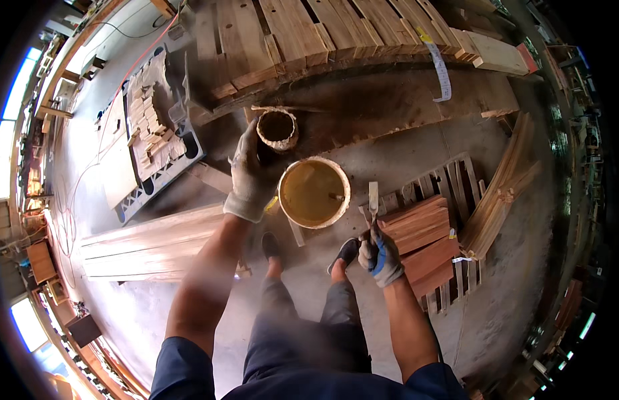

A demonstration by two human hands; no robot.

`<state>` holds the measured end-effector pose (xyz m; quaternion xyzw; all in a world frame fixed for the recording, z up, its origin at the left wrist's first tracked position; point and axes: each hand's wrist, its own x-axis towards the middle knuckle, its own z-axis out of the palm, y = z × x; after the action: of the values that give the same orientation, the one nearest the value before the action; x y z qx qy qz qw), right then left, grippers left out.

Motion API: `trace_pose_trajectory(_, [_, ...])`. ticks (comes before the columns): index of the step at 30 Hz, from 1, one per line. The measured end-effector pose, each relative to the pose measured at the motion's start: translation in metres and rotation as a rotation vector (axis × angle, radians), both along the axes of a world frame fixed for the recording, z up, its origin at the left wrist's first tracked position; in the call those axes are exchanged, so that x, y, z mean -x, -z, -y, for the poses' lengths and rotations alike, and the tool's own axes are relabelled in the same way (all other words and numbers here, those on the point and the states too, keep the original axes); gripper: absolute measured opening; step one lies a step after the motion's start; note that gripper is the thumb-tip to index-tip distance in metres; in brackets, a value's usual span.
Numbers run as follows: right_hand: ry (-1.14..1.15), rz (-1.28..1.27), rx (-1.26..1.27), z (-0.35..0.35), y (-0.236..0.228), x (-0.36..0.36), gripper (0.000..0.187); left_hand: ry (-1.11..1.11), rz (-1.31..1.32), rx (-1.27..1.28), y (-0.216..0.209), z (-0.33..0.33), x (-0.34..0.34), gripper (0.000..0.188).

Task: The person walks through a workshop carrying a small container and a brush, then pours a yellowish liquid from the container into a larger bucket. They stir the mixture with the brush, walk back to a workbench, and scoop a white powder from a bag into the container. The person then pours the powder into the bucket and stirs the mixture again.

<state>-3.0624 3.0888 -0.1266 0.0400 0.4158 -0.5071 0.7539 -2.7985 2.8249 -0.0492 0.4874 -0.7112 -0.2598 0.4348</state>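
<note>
My left hand (246, 172), in a pale work glove, is at the left side of a small, crusted pot (277, 130) and appears to grip it; part of the fingers is hidden. The pot's inside looks dark. Just below it stands a round bucket (314, 192) of yellowish-brown liquid, its pale rim smeared. A small dark spot shows near the liquid's right side. My right hand (381, 257), in a grey and blue glove, is closed round the handle of a flat brush (373, 198). The brush points away from me, right of the bucket.
Ahead is a bench of joined wooden boards (289, 40), with a measuring tape (439, 70) hanging off it. Reddish planks (423, 243) lie on a pallet at right, beside long strips (499, 193). Pale boards (149, 247) lie left; wood pieces (153, 127) cover a stand behind them.
</note>
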Motion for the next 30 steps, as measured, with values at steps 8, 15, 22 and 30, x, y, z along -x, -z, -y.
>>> trace_pose_trajectory(8, [-0.091,-0.14,-0.047,-0.004,-0.047,-0.064,0.018,0.103,-0.014,-0.41,-0.004,-0.136,0.005,0.035])
trace_pose_trajectory(15, [-0.916,-1.149,0.463,-0.003,0.005,-0.091,0.021,0.173,-0.763,-1.265,0.023,-0.196,0.021,0.038])
trace_pose_trajectory(22, [-0.151,-1.756,0.421,0.169,-0.117,-0.035,0.014,-0.046,-0.906,-1.288,0.027,-0.177,-0.023,0.035])
trace_pose_trajectory(30, [-0.792,-2.477,0.416,0.284,-0.111,-0.019,0.016,-0.033,-1.02,-1.426,0.062,-0.226,-0.036,0.037])
